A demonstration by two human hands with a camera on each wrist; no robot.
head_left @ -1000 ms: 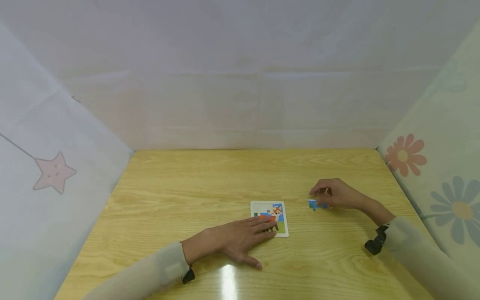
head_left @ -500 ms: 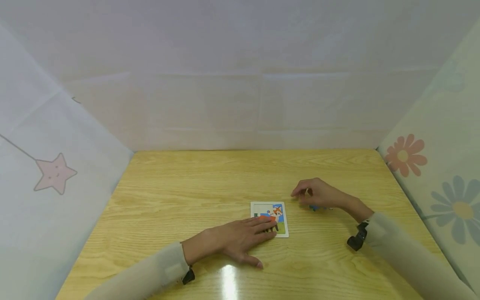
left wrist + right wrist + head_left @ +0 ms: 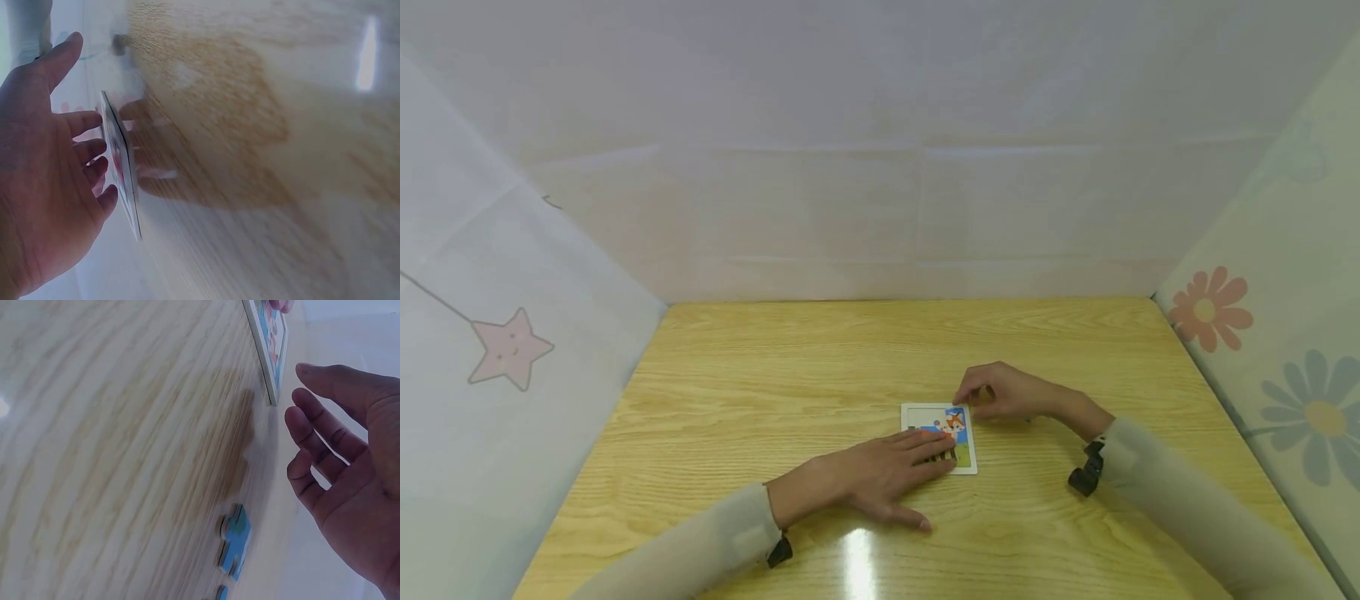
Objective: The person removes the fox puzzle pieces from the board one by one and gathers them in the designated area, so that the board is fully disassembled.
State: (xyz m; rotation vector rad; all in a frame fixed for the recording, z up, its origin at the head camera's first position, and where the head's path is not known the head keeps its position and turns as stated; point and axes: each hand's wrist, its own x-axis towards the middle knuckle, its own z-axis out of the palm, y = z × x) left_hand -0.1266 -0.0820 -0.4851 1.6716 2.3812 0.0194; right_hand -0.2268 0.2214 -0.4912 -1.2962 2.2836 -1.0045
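Note:
My left hand [image 3: 887, 475] lies over the lower left of a small framed jigsaw puzzle [image 3: 964, 457], its fingers stretched across the picture. A fox-like orange animal shows on the puzzle, with a pale bare area at its upper left. In the left wrist view, the fingertips overlap the frame's edge. My right hand [image 3: 1007, 393] has its fingertips at the puzzle's upper right corner. Seen in the right wrist view, its thumb and loosely bent fingers [image 3: 301, 425] show nothing between them. A blue jigsaw piece [image 3: 236, 540] lies on the table below that hand, mostly hidden in the head view.
A second blue piece [image 3: 222, 592] is cut off at the bottom of the right wrist view. The wooden table [image 3: 775, 358] meets pale cloth walls at the back and both sides. Black wrist cameras [image 3: 1086, 471] sit on both forearms.
My right hand has moved left from above the blue pieces to the puzzle's upper right corner, and the pieces stayed on the table. The left hand has hardly moved.

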